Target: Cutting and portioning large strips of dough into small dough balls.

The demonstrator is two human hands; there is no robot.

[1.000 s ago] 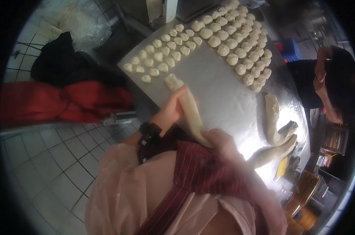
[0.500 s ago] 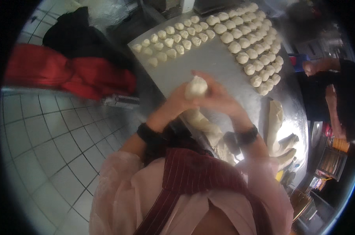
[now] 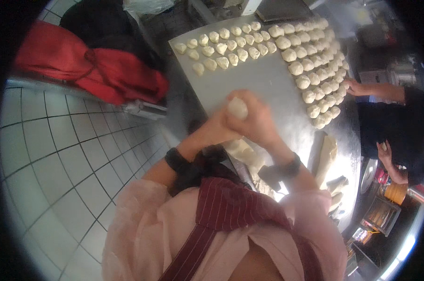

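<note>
Left hand point(image 3: 215, 127) and right hand point(image 3: 255, 117) clasp dough point(image 3: 237, 108); balls point(image 3: 321, 74) (in rows) crowd the table point(image 3: 265, 82).

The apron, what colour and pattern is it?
The apron is dark red with thin, pale stripes, seen in the head view.

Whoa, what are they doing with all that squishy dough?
A person has a pale lump of dough between the left hand and the right hand, above a metal table. Beyond the hands, small dough pieces sit in rows, with bigger dough balls to their right. A long piece of dough lies just below the hands. Across the table, a co-worker's hand is at the edge of the bigger balls.
</note>
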